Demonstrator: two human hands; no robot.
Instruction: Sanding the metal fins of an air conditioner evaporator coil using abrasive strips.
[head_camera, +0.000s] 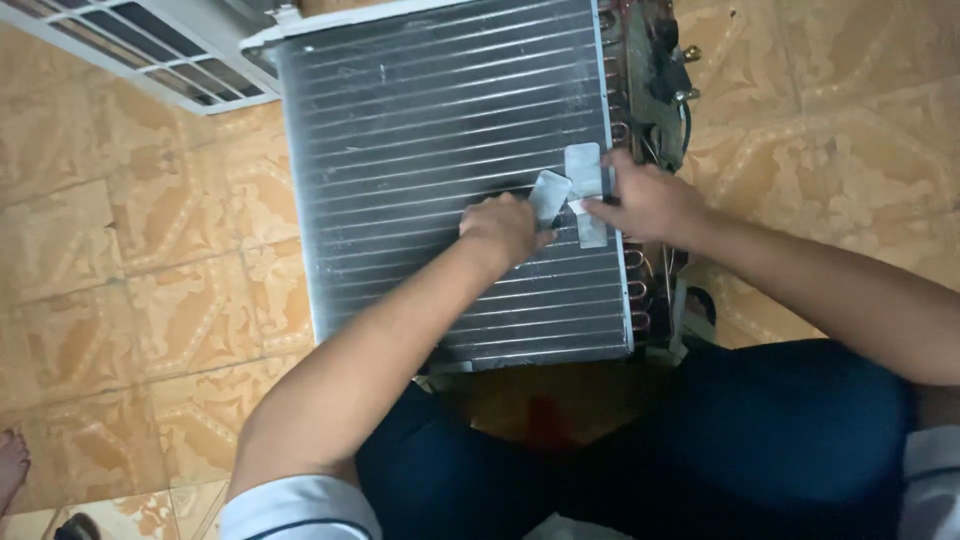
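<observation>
Dark-trousered knees (760, 430) crouch over patterned floor tiles (150, 300) — left hand (505, 228) and right hand (645, 200) each pinching grey tape (585, 185) on finned coil (440, 150).

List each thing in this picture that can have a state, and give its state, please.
Finned coil: lying flat on the tiled floor, its fins facing up.
Silvery strip: pinched in the left hand, one end lifted off the coil.
Second silvery strip: flat across the fins, pressed by the right hand.
Copper tube bends: bare, uncovered.
White grille: lying on the floor.
</observation>
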